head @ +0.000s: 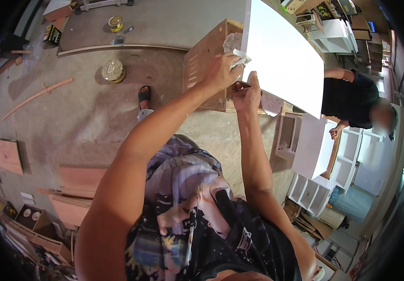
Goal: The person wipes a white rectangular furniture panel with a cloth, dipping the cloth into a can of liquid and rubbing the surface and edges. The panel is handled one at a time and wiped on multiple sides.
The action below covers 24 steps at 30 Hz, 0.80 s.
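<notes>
My left hand [223, 72] grips a crumpled white cloth or paper [240, 59] at the near left edge of a glossy white panel [282, 59]. Just below it, my right hand [247, 96] is closed on a thin, dark, flat piece [243, 84], its thumb raised against the panel's edge. Whether that piece is a scraper cannot be told. The panel lies over a brown wooden box [205, 66], with crumpled pale wrapping [272, 104] between them.
A co-worker in a black shirt [349, 96] stands at the panel's far right side. White cabinets [310, 145] stand below the co-worker. On the floor to the left are a lidded can [113, 71], another open-looking can [115, 24], a wood strip [36, 99] and several boards [82, 179].
</notes>
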Each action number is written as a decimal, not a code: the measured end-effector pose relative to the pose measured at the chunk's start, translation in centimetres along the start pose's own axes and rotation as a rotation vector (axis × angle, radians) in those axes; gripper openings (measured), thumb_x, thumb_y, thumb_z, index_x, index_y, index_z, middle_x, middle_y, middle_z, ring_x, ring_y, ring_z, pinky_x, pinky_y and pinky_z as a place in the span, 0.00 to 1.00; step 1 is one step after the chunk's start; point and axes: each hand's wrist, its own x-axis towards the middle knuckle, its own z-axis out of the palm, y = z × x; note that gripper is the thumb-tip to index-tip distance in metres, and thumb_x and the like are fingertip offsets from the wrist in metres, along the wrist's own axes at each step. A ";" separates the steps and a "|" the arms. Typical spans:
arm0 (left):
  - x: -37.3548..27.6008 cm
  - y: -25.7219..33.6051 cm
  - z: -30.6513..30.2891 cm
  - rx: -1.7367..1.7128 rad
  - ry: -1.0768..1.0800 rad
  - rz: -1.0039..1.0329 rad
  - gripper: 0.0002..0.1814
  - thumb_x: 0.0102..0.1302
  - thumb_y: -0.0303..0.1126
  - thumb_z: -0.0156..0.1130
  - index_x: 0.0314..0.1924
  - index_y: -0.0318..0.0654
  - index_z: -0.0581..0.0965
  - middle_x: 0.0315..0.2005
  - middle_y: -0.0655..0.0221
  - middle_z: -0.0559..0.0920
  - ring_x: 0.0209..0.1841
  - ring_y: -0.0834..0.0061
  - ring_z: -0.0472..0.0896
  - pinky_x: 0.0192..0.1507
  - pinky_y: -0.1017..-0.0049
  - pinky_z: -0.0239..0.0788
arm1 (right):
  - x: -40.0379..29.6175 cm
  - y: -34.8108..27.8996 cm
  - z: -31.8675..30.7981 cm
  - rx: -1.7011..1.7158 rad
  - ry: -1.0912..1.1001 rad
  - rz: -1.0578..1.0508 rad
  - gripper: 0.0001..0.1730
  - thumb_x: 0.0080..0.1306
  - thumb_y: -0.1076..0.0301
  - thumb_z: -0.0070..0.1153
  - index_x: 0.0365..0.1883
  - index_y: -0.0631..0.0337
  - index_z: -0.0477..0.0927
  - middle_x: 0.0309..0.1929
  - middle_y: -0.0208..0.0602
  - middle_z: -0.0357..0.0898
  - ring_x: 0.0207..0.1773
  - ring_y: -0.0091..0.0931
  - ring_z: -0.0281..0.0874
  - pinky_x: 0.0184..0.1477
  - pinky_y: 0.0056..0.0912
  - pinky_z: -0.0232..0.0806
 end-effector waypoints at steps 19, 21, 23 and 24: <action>0.3 0.3 0.2 0.005 -0.073 -0.013 0.17 0.61 0.38 0.64 0.43 0.32 0.85 0.35 0.55 0.86 0.35 0.57 0.85 0.37 0.64 0.74 | 0.0 -0.1 -0.3 -0.013 -0.036 -0.039 0.17 0.73 0.56 0.57 0.50 0.59 0.77 0.40 0.30 0.79 0.34 0.22 0.71 0.36 0.28 0.68; -1.8 -0.1 0.6 0.048 -0.023 0.108 0.17 0.61 0.38 0.64 0.43 0.32 0.85 0.36 0.56 0.86 0.35 0.57 0.85 0.37 0.64 0.74 | 0.5 0.0 -1.0 0.006 -0.062 -0.049 0.18 0.72 0.55 0.58 0.50 0.59 0.77 0.40 0.30 0.79 0.34 0.22 0.71 0.36 0.28 0.68; -2.5 -0.4 0.8 -0.011 -0.054 0.070 0.18 0.62 0.39 0.64 0.43 0.31 0.85 0.36 0.56 0.86 0.35 0.57 0.85 0.38 0.64 0.74 | 1.0 0.2 -1.2 0.010 -0.089 -0.066 0.17 0.72 0.55 0.58 0.49 0.59 0.77 0.39 0.30 0.79 0.34 0.22 0.72 0.37 0.27 0.68; -2.8 -0.5 0.9 -0.041 -0.073 0.047 0.18 0.62 0.39 0.64 0.43 0.30 0.85 0.36 0.56 0.86 0.35 0.57 0.85 0.38 0.63 0.74 | 1.1 0.3 -1.4 0.013 -0.099 -0.072 0.16 0.72 0.56 0.58 0.48 0.59 0.78 0.39 0.30 0.79 0.34 0.23 0.72 0.37 0.26 0.67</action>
